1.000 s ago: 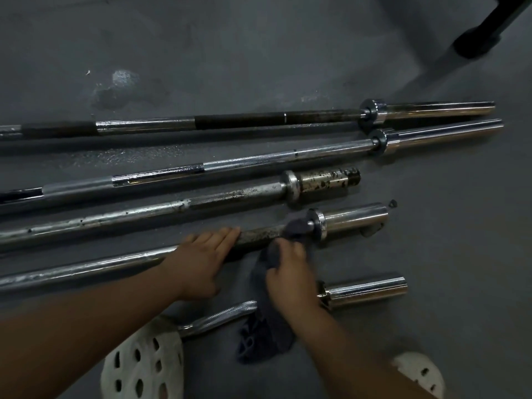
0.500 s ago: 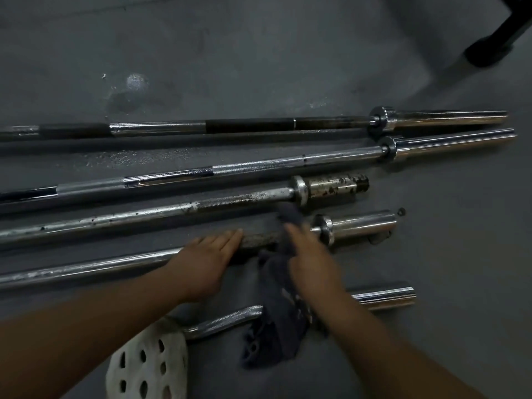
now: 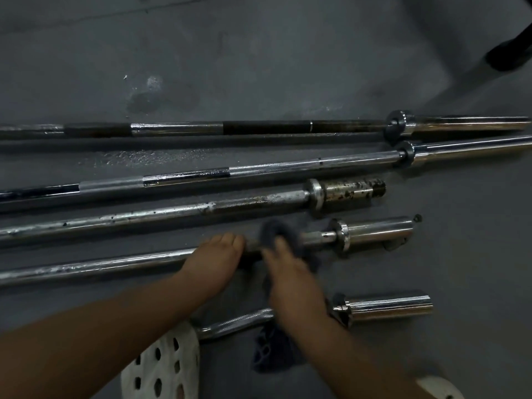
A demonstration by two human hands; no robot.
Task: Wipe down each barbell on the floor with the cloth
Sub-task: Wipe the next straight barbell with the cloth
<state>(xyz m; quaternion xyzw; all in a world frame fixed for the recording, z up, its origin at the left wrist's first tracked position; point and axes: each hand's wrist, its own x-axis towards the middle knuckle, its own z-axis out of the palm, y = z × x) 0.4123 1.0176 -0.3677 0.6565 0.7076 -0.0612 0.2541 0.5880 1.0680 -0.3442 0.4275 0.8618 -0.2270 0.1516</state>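
Wiping bar (image 3: 86, 267). Left hand (image 3: 214, 259) flat on it; right hand (image 3: 290, 273) blurred on cloth (image 3: 275, 229), grip I cannot tell. Next, I judge: sweep cloth rightward to collar (image 3: 341, 234).

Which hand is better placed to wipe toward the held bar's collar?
Right. The right hand holds the cloth on the barbell short of the collar; the left hand rests bare on it, farther away.

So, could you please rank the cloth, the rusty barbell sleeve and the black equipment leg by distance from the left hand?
1. cloth, just right of the left hand
2. rusty barbell sleeve, beyond, to the right
3. black equipment leg, top right
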